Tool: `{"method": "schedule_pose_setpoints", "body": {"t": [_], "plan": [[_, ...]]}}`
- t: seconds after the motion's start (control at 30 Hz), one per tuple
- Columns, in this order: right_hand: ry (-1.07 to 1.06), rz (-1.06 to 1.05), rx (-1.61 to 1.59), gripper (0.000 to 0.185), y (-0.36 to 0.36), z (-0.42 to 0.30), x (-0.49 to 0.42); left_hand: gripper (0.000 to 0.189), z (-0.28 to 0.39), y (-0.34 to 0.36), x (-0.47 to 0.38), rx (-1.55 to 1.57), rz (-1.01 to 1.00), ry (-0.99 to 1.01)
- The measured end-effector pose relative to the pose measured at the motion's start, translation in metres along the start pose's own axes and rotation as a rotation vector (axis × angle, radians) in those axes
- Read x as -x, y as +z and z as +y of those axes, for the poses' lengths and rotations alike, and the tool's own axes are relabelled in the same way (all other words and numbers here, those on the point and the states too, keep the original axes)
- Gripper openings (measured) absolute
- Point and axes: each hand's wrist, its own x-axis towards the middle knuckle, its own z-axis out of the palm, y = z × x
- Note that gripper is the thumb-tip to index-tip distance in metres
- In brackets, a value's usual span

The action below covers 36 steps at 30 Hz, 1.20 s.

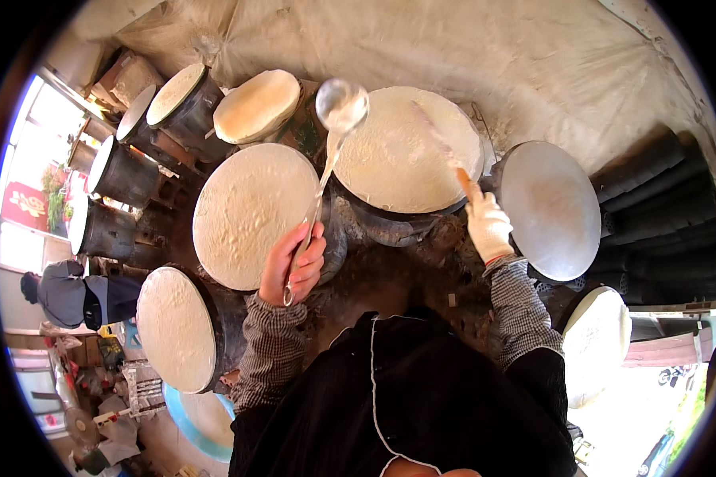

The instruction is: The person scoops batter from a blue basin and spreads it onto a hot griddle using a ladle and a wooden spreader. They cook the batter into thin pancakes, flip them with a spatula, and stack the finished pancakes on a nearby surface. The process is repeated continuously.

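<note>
My bare left hand (295, 262) grips the handle of a metal ladle (342, 106). The ladle's bowl, with pale batter on it, is over the left rim of a large round griddle (394, 173) coated in pale batter. Below the handle lies a second batter-covered griddle (253, 208), its surface bubbly. My right hand (488, 225), in a white knit glove, is closed on the wooden handle of a long spreader (438, 134); its blurred blade crosses the large griddle's batter. Right of the glove sits a bare grey griddle (552, 208).
Several more round griddles stand on dark drum stoves (125, 173) at the left. One (256, 107) holds a browned flatbread with a lifted edge. Black perforated coal briquettes (662, 214) are stacked at the right. A person (71, 295) bends at the far left, near a blue-rimmed tub (185, 426).
</note>
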Motion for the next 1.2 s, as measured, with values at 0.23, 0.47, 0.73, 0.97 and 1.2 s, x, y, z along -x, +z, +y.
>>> {"method": "schedule_pose_setpoints", "body": {"t": [0.23,0.47,0.73,0.97,1.2], "plan": [[0.176,0.126,-0.386,0.047,0.044,0.046,0.019,0.028,-0.032,-0.018,0.056,-0.184,0.359,-0.157],[0.043,-0.35,-1.176,0.04,-0.045,-0.072,0.142,0.029,-0.08,-0.034,0.059,-0.271,0.289,-0.382],[-0.116,-0.295,-0.825,0.052,-0.077,-0.077,0.256,0.038,-0.149,-0.019,0.013,-0.312,0.141,-0.723],[0.303,0.127,-0.639,0.04,-0.082,0.07,0.326,0.035,-0.183,0.031,-0.001,-0.263,0.153,-0.801],[0.974,0.584,0.121,0.036,-0.068,0.277,0.479,0.036,-0.234,0.062,-0.014,-0.278,0.232,-0.789]]}}
